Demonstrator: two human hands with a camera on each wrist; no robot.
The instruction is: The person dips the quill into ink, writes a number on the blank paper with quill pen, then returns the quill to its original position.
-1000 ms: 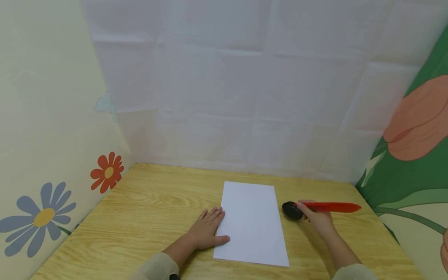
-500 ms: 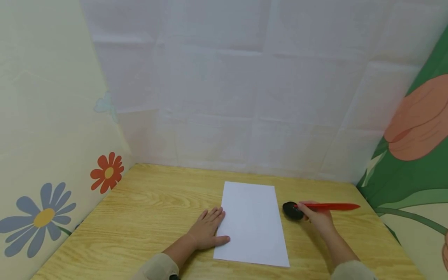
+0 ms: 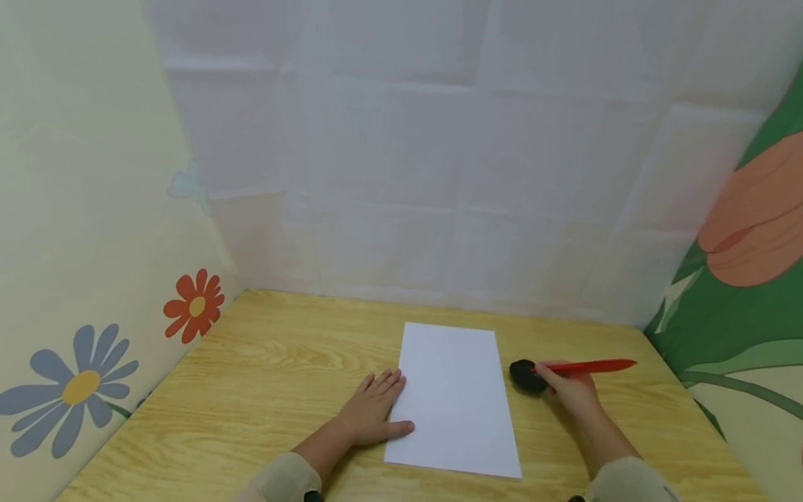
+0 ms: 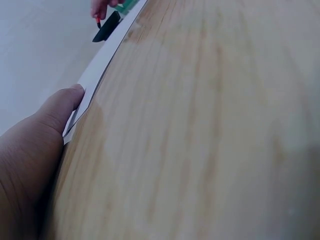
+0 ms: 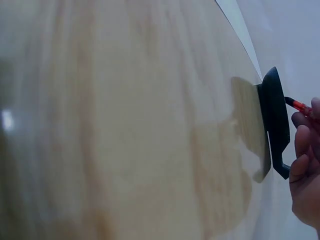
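The right hand (image 3: 574, 392) pinches a red pen (image 3: 586, 366), its tip at the black holder (image 3: 525, 376) on the wooden table (image 3: 263, 376), just right of the white paper sheet (image 3: 454, 397). The left hand (image 3: 373, 411) lies flat, fingers together, thumb on the sheet's left edge

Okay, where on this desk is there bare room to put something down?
Bare wood lies left of the left hand out to the flowered wall, and behind the paper to the back wall. It is crowded right of the paper, where the right hand holds the red pen at the black holder.
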